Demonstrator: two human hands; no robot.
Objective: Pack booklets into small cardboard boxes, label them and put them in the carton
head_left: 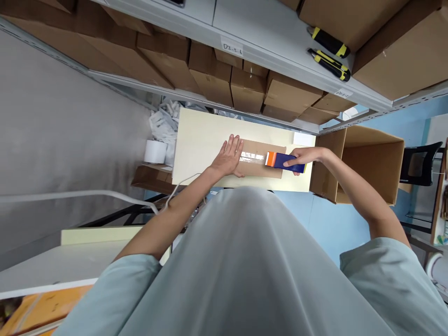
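A flat brown cardboard box [261, 171] lies on the pale yellow table [199, 135], with shiny clear tape along its middle. My left hand [227, 157] rests flat on the box's left end, fingers spread. In my right hand [300, 159] is a dark blue box-like object with an orange end [280, 160], held over the right part of the cardboard. Its orange end points left, towards the tape. Whether that end touches the cardboard I cannot tell.
Above the table, a metal shelf [273, 58] holds several cardboard boxes and two yellow-black cutters [329, 53]. A large open carton [371, 163] stands at the table's right. White paper roll [155, 151] and crumpled white material [164, 122] sit at the left.
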